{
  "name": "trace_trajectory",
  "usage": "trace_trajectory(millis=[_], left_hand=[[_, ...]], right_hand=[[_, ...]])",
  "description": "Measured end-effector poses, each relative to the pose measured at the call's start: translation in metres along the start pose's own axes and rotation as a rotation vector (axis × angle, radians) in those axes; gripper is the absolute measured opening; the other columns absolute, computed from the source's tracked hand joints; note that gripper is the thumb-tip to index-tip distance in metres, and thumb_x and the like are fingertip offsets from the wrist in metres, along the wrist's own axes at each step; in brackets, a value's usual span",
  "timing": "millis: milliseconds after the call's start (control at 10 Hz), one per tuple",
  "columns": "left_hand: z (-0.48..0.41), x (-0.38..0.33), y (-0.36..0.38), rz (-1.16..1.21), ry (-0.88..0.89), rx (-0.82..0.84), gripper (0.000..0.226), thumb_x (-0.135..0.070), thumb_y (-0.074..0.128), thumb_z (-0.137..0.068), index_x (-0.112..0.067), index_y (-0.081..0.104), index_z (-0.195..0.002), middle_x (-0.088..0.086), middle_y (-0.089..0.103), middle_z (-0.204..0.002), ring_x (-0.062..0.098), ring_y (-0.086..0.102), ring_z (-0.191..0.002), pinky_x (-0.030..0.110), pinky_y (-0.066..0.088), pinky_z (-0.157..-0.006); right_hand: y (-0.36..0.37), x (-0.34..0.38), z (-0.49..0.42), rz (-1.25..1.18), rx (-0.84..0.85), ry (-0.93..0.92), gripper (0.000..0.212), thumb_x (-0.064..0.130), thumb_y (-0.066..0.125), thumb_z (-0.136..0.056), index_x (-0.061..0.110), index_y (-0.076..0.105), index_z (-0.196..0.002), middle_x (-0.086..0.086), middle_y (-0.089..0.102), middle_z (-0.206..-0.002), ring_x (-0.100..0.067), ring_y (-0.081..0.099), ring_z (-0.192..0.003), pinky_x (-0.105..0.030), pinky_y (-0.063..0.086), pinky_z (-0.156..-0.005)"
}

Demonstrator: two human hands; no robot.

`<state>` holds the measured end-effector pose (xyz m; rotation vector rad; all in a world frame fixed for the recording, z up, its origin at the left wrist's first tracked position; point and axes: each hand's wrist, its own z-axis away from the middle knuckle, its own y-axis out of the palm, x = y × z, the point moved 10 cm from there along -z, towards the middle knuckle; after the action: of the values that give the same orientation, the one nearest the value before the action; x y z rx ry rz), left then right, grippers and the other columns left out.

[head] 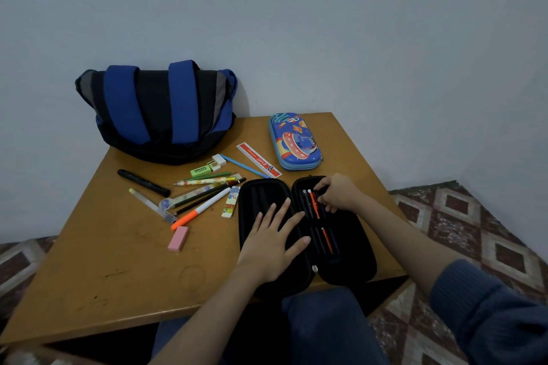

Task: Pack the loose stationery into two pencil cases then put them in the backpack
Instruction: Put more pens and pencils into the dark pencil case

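Note:
A black pencil case [252, 195] lies open on the wooden table [118, 261]. My left hand [274, 241] rests flat on its left half, fingers spread. My right hand [338, 191] sits at the top of the right half, fingers closed on a dark pen among several pens [321, 234] held there, one of them orange. A closed blue space-print pencil case [295, 141] lies at the back right. The blue and black backpack [157, 111] stands at the back left. Loose stationery [204, 190] is scattered between them.
The loose items include a red ruler [259, 160], a pink eraser [178, 238], an orange-capped marker [200, 209], a black pen [143, 183], green and white erasers [207, 167] and several pencils. A patterned carpet [462, 225] surrounds the table. A wall stands behind.

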<state>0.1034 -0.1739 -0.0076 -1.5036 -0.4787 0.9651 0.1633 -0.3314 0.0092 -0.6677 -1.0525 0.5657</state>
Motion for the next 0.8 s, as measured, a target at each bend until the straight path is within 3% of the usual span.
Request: trace_trajectory(millis=[200, 300, 400, 500, 600, 700, 800], left_hand=[[0.000, 0.000, -0.004, 0.117, 0.014, -0.026, 0.060, -0.058, 0.025, -0.094, -0.038, 0.009, -0.148, -0.011, -0.011, -0.157, 0.012, -0.012, -0.145, 0.032, -0.007, -0.116], [0.007, 0.009, -0.029, 0.451, -0.013, -0.149, 0.059, -0.050, 0.039, -0.094, -0.035, 0.018, -0.147, -0.017, 0.000, -0.156, 0.006, -0.002, -0.144, 0.028, 0.004, -0.116], [0.025, 0.043, -0.057, 0.484, -0.085, -0.307, 0.057, -0.044, 0.042, -0.095, -0.033, 0.022, -0.146, -0.018, 0.004, -0.156, 0.004, 0.006, -0.143, 0.032, 0.014, -0.116], [0.051, 0.106, -0.067, 0.385, -0.252, -0.399, 0.058, -0.045, 0.042, -0.094, -0.031, 0.021, -0.147, -0.015, 0.005, -0.156, 0.008, 0.010, -0.143, 0.034, 0.019, -0.115], [0.087, 0.175, -0.070, 0.278, -0.498, -0.434, 0.064, -0.045, 0.042, -0.094, -0.025, 0.017, -0.149, -0.008, 0.002, -0.158, 0.018, 0.012, -0.145, 0.046, 0.025, -0.115], [0.119, 0.215, -0.071, 0.238, -0.692, -0.479, 0.064, -0.040, 0.043, -0.096, -0.018, 0.016, -0.150, -0.001, 0.001, -0.158, 0.021, 0.007, -0.145, 0.044, 0.017, -0.117], [0.132, 0.231, -0.069, 0.297, -0.798, -0.537, 0.058, -0.026, 0.039, -0.099, -0.011, 0.016, -0.149, 0.004, 0.004, -0.159, 0.022, 0.006, -0.146, 0.041, 0.013, -0.118]], right_hand=[[-0.004, 0.001, 0.002, 0.031, -0.041, 0.011, 0.030, 0.004, 0.057, -0.089, 0.006, 0.056, -0.119, -0.011, 0.061, -0.080, -0.013, 0.056, -0.053, -0.016, 0.046, -0.039], [-0.017, 0.015, 0.001, 0.064, -0.165, -0.050, 0.029, 0.007, 0.059, -0.086, 0.005, 0.061, -0.115, -0.011, 0.064, -0.091, -0.018, 0.062, -0.065, -0.022, 0.052, -0.056], [-0.020, 0.041, 0.004, 0.081, -0.229, -0.151, 0.025, 0.011, 0.061, -0.086, 0.005, 0.066, -0.110, -0.012, 0.066, -0.110, -0.023, 0.062, -0.099, -0.023, 0.047, -0.079], [-0.008, 0.072, 0.010, 0.048, -0.223, -0.259, 0.022, 0.009, 0.058, -0.088, 0.004, 0.067, -0.108, -0.012, 0.066, -0.110, -0.020, 0.059, -0.105, -0.020, 0.045, -0.080], [0.010, 0.106, 0.017, 0.024, -0.199, -0.348, 0.018, 0.010, 0.059, -0.088, 0.004, 0.068, -0.103, -0.010, 0.065, -0.094, -0.016, 0.059, -0.090, -0.021, 0.045, -0.075], [0.029, 0.135, 0.024, 0.037, -0.176, -0.418, 0.016, 0.010, 0.060, -0.087, 0.006, 0.070, -0.098, -0.004, 0.061, -0.082, -0.011, 0.055, -0.078, -0.021, 0.044, -0.071], [0.058, 0.169, 0.027, 0.054, -0.138, -0.495, 0.015, 0.010, 0.060, -0.086, 0.006, 0.071, -0.095, -0.009, 0.069, -0.088, -0.013, 0.058, -0.078, -0.027, 0.051, -0.073]])
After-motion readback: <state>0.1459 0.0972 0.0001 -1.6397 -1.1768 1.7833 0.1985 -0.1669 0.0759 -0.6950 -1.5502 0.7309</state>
